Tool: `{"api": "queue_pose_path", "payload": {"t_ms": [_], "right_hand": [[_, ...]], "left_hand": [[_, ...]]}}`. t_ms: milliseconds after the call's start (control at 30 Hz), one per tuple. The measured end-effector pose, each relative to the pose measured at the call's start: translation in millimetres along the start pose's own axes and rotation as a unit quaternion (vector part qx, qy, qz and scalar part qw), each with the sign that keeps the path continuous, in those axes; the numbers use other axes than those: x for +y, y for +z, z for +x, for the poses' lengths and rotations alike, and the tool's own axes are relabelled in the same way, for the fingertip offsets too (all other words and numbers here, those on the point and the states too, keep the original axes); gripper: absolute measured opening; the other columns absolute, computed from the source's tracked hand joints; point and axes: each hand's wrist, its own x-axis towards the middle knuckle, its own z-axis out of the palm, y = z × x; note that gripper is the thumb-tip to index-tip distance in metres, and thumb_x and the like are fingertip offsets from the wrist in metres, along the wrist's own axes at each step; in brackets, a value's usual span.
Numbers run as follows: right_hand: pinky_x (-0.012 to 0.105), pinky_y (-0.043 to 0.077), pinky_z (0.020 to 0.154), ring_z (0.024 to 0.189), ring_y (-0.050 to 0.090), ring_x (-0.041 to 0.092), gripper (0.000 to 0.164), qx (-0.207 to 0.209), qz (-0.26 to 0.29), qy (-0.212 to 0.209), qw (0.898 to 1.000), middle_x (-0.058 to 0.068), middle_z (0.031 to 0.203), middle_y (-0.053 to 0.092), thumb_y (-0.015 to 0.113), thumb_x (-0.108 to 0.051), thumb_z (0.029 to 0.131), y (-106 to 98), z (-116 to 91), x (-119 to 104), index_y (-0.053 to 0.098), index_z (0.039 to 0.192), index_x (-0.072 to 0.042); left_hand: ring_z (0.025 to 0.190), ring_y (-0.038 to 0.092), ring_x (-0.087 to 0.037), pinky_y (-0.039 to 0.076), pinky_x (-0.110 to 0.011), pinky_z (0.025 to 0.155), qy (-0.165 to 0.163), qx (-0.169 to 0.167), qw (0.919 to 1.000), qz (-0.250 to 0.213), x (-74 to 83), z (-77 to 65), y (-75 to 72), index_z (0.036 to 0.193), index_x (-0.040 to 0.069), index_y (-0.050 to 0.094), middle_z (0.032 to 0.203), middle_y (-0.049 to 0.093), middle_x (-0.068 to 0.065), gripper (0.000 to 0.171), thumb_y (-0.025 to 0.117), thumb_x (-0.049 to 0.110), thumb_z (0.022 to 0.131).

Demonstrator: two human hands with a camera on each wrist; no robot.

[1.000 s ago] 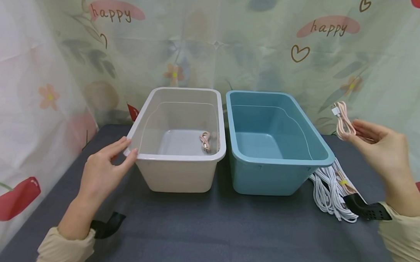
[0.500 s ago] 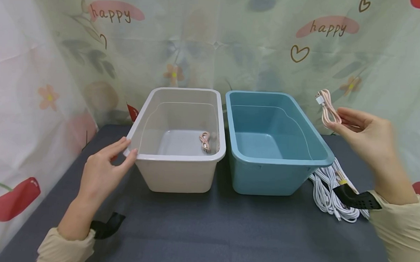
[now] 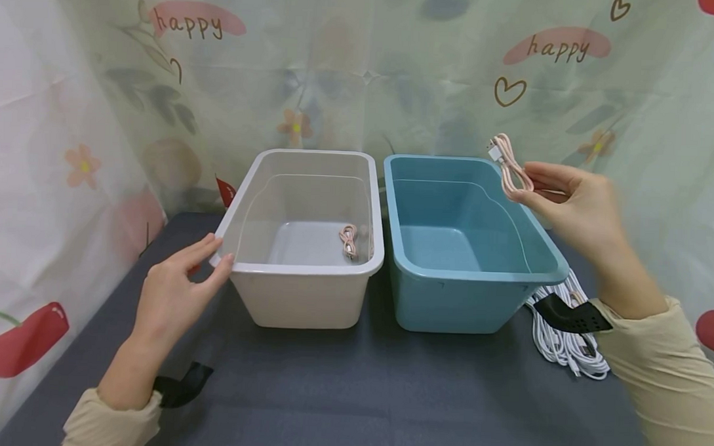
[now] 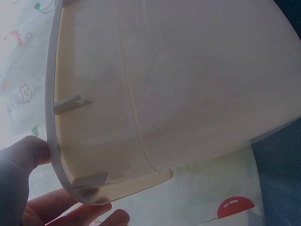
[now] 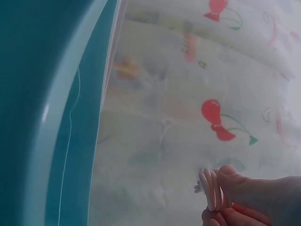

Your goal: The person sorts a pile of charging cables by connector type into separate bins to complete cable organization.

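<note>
Wrinkled beige sleeves point(image 3: 664, 385) reach black wrist straps point(image 3: 569, 315), the right one dotted with holes.

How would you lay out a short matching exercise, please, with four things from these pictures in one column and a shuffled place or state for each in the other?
Things
1. Left hand
2. Right hand
3. Pale bin
4. White cables

Places or states
A. Lying in loops on the dark table
B. Touching a bin's rim at its near left corner
C. Containing a small pink bundle
D. Holding a looped pink cable in the air

Right pairs: 1-B, 2-D, 3-C, 4-A
</note>
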Motion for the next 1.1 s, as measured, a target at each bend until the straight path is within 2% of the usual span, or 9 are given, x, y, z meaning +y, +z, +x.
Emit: {"api": "queue_pose_path", "payload": {"t_ms": [67,167,267,367,533,633,767,900,1100], "right_hand": [[0.0,0.047,0.064,0.071,0.057,-0.022,0.046,-0.009,-0.011,-0.001,1.0,-0.031,0.087,0.062,0.075,-0.022,0.078,5,2,-5,0.064,0.118,-0.001],[-0.001,0.047,0.065,0.073,0.056,-0.022,0.047,-0.023,-0.024,-0.003,0.999,-0.009,0.101,0.07,0.074,-0.026,0.079,12,6,-12,0.064,0.12,-0.005],[0.0,0.047,0.066,0.074,0.056,-0.022,0.047,-0.037,-0.019,-0.011,0.999,0.012,0.113,0.068,0.074,-0.025,0.079,21,10,-21,0.064,0.121,-0.006],[0.0,0.047,0.067,0.074,0.055,-0.022,0.044,-0.051,-0.009,-0.025,0.998,0.02,0.114,0.066,0.073,-0.021,0.08,31,16,-30,0.064,0.12,-0.005],[0.002,0.049,0.068,0.077,0.059,-0.017,0.041,-0.079,-0.008,-0.04,0.996,0.02,0.113,0.067,0.072,-0.018,0.082,47,24,-45,0.064,0.12,-0.005],[0.004,0.049,0.068,0.088,0.068,0.001,0.04,-0.094,-0.001,-0.037,0.995,0.019,0.114,0.067,0.071,-0.018,0.082,56,30,-54,0.064,0.12,-0.006],[0.005,0.049,0.067,0.102,0.067,0.023,0.041,-0.114,0.007,-0.025,0.993,0.017,0.115,0.067,0.071,-0.019,0.082,70,39,-64,0.063,0.121,-0.006],[0.012,0.051,0.071,0.104,0.065,0.023,0.043,-0.135,0.008,-0.017,0.991,0.015,0.115,0.067,0.071,-0.018,0.082,85,49,-71,0.062,0.122,-0.007],[0.031,0.054,0.089,0.109,0.063,0.02,0.045,-0.171,0.035,0.004,0.985,0.013,0.12,0.065,0.071,-0.017,0.082,109,60,-81,0.06,0.124,-0.006]], "left_hand": [[0.107,0.062,-0.038,0.053,-0.051,0.083,-0.001,-0.001,1.0,-0.001,0.1,-0.1,0.0,0.13,0.01,0.056,0.135,0.053,-0.011,0.048,0.057,0.037,0.091],[0.107,0.062,-0.038,0.053,-0.051,0.083,-0.003,-0.003,1.0,-0.001,0.3,-0.2,0.0,0.13,0.01,0.056,0.136,0.053,-0.011,0.048,0.057,0.037,0.091],[0.108,0.062,-0.038,0.053,-0.051,0.083,-0.003,-0.003,1.0,-0.001,0.1,-0.2,0.0,0.13,0.01,0.056,0.136,0.053,-0.011,0.048,0.057,0.037,0.091],[0.108,0.062,-0.038,0.053,-0.05,0.083,0.0,0.0,1.0,-0.001,-0.5,-0.3,0.0,0.13,0.01,0.056,0.135,0.053,-0.011,0.047,0.058,0.037,0.09],[0.107,0.062,-0.038,0.053,-0.05,0.083,0.003,0.002,1.0,0.0,-1.1,-0.6,0.4,0.129,0.01,0.056,0.135,0.054,-0.011,0.047,0.058,0.036,0.09],[0.107,0.062,-0.038,0.053,-0.05,0.083,0.002,0.001,1.0,0.0,-0.8,-0.7,0.5,0.13,0.01,0.056,0.135,0.054,-0.011,0.047,0.058,0.036,0.09],[0.108,0.061,-0.038,0.053,-0.051,0.083,0.0,-0.002,1.0,-0.001,-0.6,-0.7,0.2,0.13,0.01,0.056,0.135,0.053,-0.011,0.048,0.057,0.036,0.091],[0.108,0.061,-0.038,0.053,-0.051,0.083,0.0,-0.001,1.0,-0.002,-0.5,-0.8,0.3,0.13,0.01,0.056,0.135,0.053,-0.011,0.048,0.058,0.037,0.091],[0.106,0.062,-0.038,0.053,-0.051,0.082,0.008,0.005,1.0,-0.003,-0.9,-0.4,1.5,0.129,0.009,0.057,0.134,0.054,-0.011,0.047,0.058,0.035,0.09]]}}
